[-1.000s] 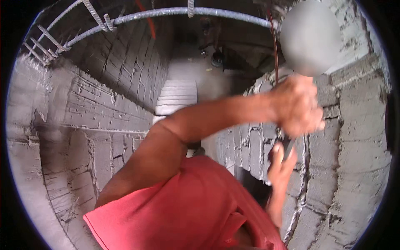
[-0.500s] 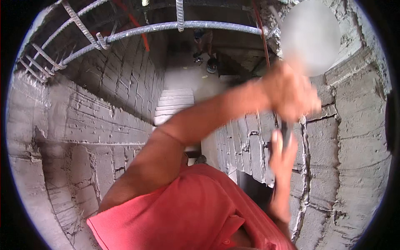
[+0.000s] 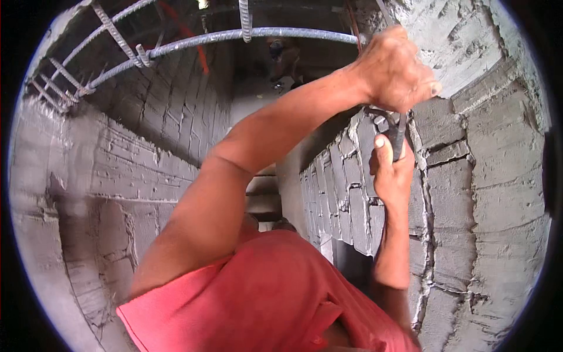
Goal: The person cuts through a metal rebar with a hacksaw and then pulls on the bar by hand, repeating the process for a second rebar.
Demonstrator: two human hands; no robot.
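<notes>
Grip: your L hand [image 3: 400, 71], approx. 1–2 o'clock, and R hand [image 3: 394, 179], 3 o'clock, clamp the dark-handled tool [image 3: 397, 142] at 2–3 o'clock; best kept aligned, clear of block wall [image 3: 450, 199].

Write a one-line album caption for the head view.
Left hand clenched, right hand around a dark handle, before a rough block wall; rebar crosses the upper view.

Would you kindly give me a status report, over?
Right hand gripping dark handle. Left hand closed, apparently on metal bar. Rebar possibly in the way.
</notes>
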